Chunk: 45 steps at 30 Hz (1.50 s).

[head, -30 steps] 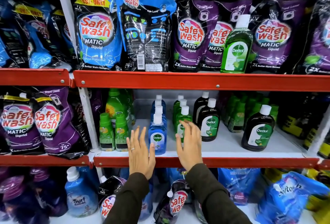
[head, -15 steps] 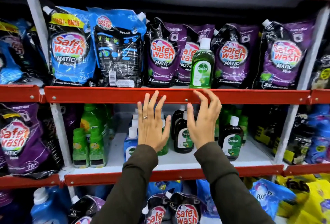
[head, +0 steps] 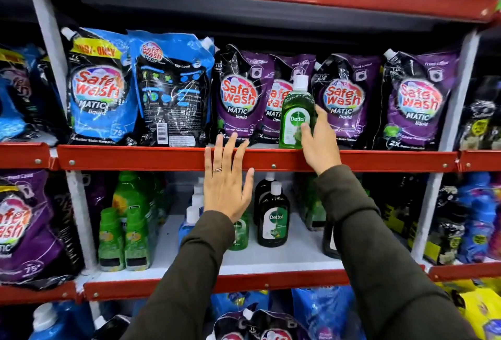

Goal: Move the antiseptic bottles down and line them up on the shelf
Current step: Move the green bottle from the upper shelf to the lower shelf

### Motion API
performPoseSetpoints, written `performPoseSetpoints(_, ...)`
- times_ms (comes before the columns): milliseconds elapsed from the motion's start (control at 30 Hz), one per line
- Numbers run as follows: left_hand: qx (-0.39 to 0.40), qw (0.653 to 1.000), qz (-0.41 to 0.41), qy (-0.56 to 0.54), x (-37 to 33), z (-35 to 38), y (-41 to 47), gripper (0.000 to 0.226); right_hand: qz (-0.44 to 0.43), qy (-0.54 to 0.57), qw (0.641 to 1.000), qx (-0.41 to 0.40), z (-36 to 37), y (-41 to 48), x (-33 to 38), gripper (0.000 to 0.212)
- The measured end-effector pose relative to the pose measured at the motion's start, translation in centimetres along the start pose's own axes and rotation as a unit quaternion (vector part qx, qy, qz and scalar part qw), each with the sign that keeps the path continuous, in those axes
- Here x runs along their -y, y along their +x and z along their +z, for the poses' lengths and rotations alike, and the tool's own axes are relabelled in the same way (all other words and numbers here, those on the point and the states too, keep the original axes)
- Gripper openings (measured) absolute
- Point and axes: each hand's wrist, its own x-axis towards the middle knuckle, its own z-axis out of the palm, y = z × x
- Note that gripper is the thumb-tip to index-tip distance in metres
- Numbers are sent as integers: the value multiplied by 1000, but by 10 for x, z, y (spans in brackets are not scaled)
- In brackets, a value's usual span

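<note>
Head view: green Dettol bottle (head: 297,114) is gripped on the upper shelf (head: 162,158) by the right hand (head: 318,141); left hand (head: 226,177) is spread flat, empty, beside it. Purple pouches (head: 238,98) behind may be dragged out, or dark bottles (head: 272,217) below toppled on lowering.

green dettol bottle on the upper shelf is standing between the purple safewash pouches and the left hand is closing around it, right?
Not quite: it is the right hand that is closing around the green Dettol bottle, as the head view shows. The left hand is spread open over the red shelf edge, holding nothing. The bottle does stand on the upper shelf among the purple Safewash pouches.
</note>
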Motion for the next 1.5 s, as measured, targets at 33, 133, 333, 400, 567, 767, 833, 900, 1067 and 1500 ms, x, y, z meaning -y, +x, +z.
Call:
performPoseSetpoints(33, 3, 1000, -1, 0, 0, 0, 0, 60, 6, 15, 1000, -2, -1, 1, 1, 49)
performPoseSetpoints(133, 4, 1000, 0, -2, 0, -1, 0, 60, 25, 70, 997, -11, -2, 3, 3, 44)
performPoseSetpoints(333, -2, 1000, -1, -1, 0, -1, 0, 59, 7, 143, 989, -34, -4, 3, 4, 45)
performPoseSetpoints(400, -3, 1000, 1, 0, 0, -1, 0, 59, 1, 159, 986, -42, -6, 4, 5, 46)
performPoseSetpoints(567, -1, 1000, -2, -1, -1, -3, 0, 58, -13, 192, 980, -42, -14, -4, 15, 45)
performPoseSetpoints(767, 7, 1000, -4, 3, -3, -8, -1, 60, -39, 221, 974, -42, -21, -35, 25, 44)
performPoseSetpoints(833, 3, 1000, 7, 1, -2, -9, -3, 62, -40, 227, 972, -38, -21, -47, 25, 43)
performPoseSetpoints(900, -8, 1000, 16, 4, 0, -10, -7, 64, -35, 231, 972, -27, -18, -59, 22, 43)
performPoseSetpoints(1067, -29, 999, 16, 0, 5, -5, -36, 65, -15, 245, 969, 4, 1, -96, -1, 39)
performPoseSetpoints(1500, 135, 988, -71, -31, 12, 31, -157, 60, 91, 244, 963, 66, 77, -184, -77, 43)
